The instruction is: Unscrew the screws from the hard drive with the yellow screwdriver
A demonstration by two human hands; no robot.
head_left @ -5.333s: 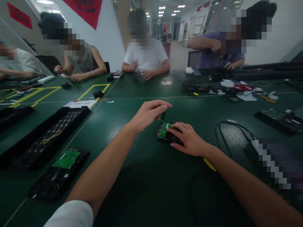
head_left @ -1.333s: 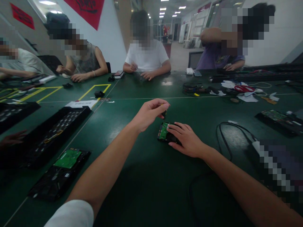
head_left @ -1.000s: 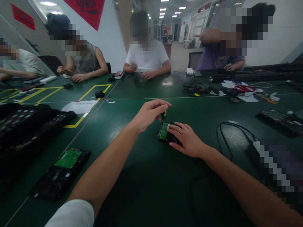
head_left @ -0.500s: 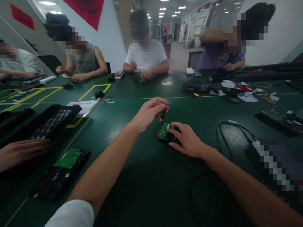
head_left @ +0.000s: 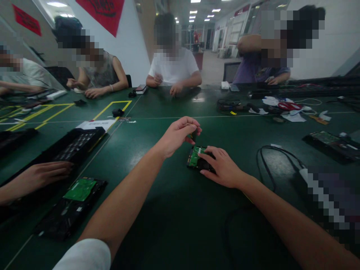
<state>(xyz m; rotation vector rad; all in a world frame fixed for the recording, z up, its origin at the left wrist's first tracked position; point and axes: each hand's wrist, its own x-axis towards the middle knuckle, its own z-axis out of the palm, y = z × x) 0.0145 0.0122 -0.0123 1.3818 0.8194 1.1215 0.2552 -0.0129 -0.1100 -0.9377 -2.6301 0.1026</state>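
A hard drive (head_left: 194, 159) with a green circuit board lies on the dark green table in front of me. My right hand (head_left: 222, 165) holds it down from the right, thumb at the near edge and fingers over the board. Above the drive's far edge, my left hand (head_left: 182, 135) is closed around a small screwdriver (head_left: 192, 136) with a black and yellow handle. The fingers cover most of the screwdriver, and its tip cannot be made out.
Left of my arm lies a second black device with a green board (head_left: 81, 189). Beside it, a co-worker's hand (head_left: 50, 174) touches a long black tray (head_left: 92, 135). A similar device (head_left: 329, 142), a cable (head_left: 261, 161) and a power strip (head_left: 306, 174) lie right. Several people sit opposite.
The co-worker's hand at the left and the long black tray have shifted to the right. My own hands and the hard drive stay almost in place; the screwdriver handle shows less yellow.
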